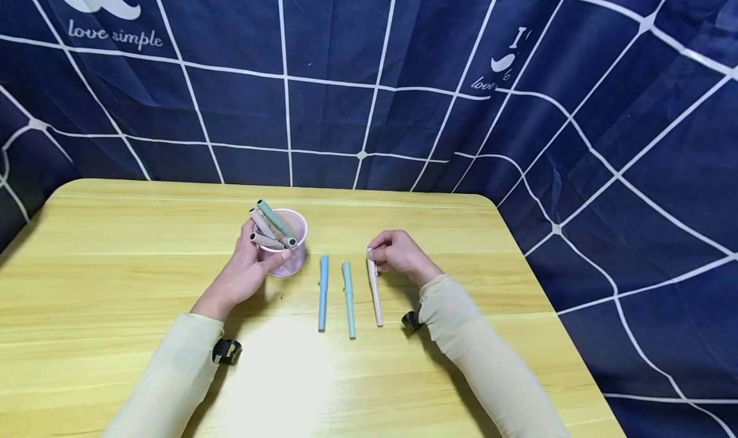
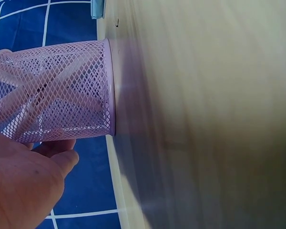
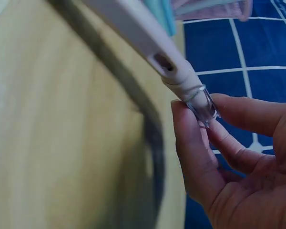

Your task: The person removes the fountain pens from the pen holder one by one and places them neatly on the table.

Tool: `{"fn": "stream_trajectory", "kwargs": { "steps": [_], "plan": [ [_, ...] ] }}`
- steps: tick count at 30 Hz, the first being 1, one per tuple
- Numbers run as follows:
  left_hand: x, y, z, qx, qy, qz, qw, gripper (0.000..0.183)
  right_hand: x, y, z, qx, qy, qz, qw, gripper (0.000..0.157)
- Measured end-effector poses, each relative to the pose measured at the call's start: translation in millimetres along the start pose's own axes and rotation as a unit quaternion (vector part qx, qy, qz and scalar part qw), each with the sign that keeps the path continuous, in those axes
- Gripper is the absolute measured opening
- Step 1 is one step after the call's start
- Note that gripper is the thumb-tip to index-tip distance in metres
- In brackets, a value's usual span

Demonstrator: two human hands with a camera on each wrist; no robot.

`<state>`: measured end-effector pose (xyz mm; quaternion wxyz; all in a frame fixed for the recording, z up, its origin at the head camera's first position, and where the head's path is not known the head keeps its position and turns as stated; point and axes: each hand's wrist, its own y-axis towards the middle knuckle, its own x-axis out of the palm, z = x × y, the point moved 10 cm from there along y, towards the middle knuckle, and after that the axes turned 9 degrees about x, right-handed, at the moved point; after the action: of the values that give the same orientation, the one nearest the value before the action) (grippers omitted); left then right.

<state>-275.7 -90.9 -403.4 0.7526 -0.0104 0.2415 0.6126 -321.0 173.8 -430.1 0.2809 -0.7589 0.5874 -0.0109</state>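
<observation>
My left hand (image 1: 239, 275) grips a pink mesh pen cup (image 1: 293, 262), its thumb across the near side. The cup stands upright on the table, its base meeting the wood in the left wrist view. Several pens lean inside, one green (image 1: 273, 216) and others greyish-pink. My right hand (image 1: 401, 256) pinches the far, clip end of a pale pink pen (image 1: 375, 297) between thumb and fingers. In the right wrist view the fingertips (image 3: 186, 107) meet at the pen's clear end. Left of it lie a mint green pen (image 1: 349, 303) and a blue pen (image 1: 323, 294), roughly parallel.
The light wood table (image 1: 144, 233) has rounded far corners. Behind it and along the right hangs a dark blue curtain (image 1: 328, 118) with white grid lines. A dark band with a small device (image 1: 227, 351) circles each wrist. Bright glare covers the table's near middle.
</observation>
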Motion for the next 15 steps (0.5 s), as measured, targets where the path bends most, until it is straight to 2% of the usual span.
{"fn": "stream_trajectory", "kwargs": {
  "steps": [8, 15],
  "plan": [
    [1.0, 0.5, 1.3, 0.005, 0.000, 0.004, 1.0000, 0.081, -0.8, 4.9, 11.5, 0.009, -0.054, 0.029, 0.998, 0.009],
    [0.1, -0.4, -0.1, -0.004, 0.011, 0.002, 0.9999, 0.081, 4.6, 5.0, 12.3, 0.003, -0.071, 0.025, 0.997, 0.008]
  ]
}}
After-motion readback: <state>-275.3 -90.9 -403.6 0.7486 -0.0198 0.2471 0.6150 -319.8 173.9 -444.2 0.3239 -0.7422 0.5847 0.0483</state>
